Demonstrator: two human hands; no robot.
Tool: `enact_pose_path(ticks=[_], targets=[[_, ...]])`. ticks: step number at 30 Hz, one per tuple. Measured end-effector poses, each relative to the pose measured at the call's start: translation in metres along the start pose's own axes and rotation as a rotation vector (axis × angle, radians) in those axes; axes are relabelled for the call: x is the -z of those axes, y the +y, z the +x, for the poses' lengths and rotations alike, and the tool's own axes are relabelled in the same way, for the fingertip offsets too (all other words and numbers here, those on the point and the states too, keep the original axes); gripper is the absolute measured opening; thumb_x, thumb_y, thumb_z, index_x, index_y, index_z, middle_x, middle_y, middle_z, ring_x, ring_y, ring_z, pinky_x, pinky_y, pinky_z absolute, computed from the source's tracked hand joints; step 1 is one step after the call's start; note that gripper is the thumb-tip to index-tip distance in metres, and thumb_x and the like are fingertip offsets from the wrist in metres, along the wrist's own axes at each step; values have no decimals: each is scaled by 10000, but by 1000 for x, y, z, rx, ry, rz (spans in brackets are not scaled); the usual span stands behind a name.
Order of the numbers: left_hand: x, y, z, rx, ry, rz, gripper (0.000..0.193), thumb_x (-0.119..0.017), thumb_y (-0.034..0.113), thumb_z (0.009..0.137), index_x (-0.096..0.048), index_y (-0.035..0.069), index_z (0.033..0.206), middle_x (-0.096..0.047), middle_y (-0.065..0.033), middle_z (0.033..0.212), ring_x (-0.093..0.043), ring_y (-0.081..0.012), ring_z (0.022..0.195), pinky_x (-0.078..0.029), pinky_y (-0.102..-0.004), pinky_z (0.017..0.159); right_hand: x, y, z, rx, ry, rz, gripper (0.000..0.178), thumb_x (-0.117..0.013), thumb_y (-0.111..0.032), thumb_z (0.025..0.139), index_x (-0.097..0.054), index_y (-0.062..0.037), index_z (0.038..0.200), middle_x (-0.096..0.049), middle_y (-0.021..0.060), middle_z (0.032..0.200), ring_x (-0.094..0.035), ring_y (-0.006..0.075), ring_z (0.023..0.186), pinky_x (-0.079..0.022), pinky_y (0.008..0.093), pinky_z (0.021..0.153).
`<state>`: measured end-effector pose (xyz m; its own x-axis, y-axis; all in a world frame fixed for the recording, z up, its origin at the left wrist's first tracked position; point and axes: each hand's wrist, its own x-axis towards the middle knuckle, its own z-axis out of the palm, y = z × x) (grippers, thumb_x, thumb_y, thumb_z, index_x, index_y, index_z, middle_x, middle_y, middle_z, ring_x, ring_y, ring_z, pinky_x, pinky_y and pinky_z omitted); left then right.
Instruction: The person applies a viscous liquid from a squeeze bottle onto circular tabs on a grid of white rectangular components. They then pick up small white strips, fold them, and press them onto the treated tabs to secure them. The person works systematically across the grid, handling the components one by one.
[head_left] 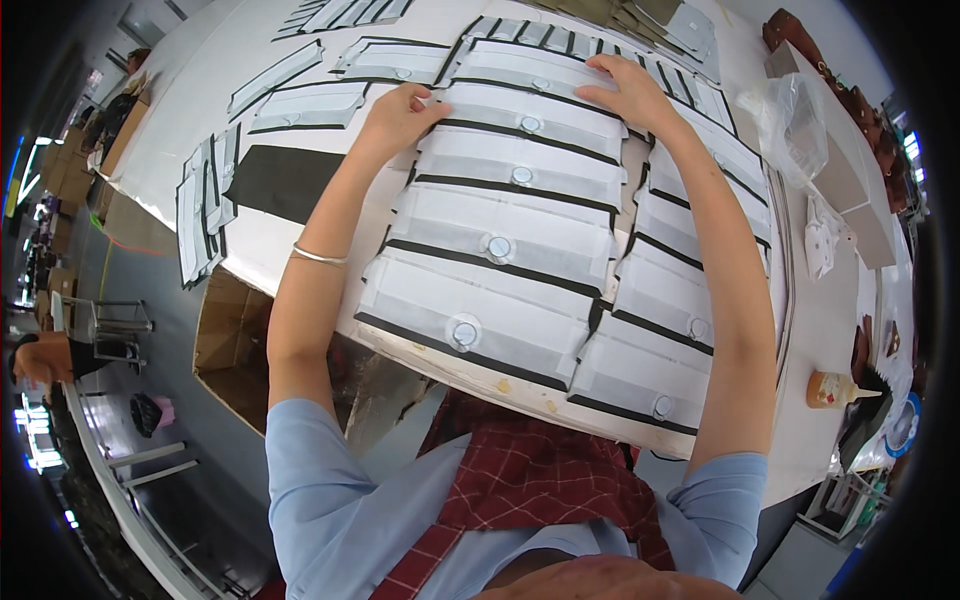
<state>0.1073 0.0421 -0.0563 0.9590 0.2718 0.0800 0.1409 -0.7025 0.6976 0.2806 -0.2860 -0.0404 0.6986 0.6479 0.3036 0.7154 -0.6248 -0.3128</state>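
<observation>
Overlapping white rectangular panels (490,205) with black edges lie in a column before me, each with a round clear-and-white disc on it. My left hand (402,120) is at the left end of an upper white panel (510,68), its fingers curled and thumb and forefinger closed at the corner. Over that panel's right end is my right hand (637,95), with thumb and forefinger spread apart and touching its surface. A second column of similar panels (655,285) runs under and beside my right forearm. Part of it is hidden by the arm.
More panels (308,106) lie at the far left, near a dark flat sheet (285,182). A clear plastic bag (800,125) and a glue bottle (838,390) are on the right. Below the table's left edge stands an open cardboard box (225,335).
</observation>
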Motion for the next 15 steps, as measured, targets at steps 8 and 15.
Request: enact_pose_path(ticks=[8, 15], targets=[[-7, 9, 2, 128, -57, -277, 599, -828, 495, 792, -689, -20, 1064, -643, -65, 871, -600, -144, 750, -501, -291, 672, 10, -1, 32, -93, -245, 4, 803, -870, -463, 713, -604, -47, 1347, -644, 164, 1226, -596, 290, 1144, -468, 373, 989], [-4, 37, 9, 234, -43, -567, 533, -811, 515, 810, -718, 16, 971, -577, -18, 788, -503, -136, 705, -432, -294, 652, 15, -1, 51, -104, -363, 45, 890, -915, -420, 617, -583, -75, 1366, -615, 131, 1231, -570, 266, 1067, -455, 346, 958]])
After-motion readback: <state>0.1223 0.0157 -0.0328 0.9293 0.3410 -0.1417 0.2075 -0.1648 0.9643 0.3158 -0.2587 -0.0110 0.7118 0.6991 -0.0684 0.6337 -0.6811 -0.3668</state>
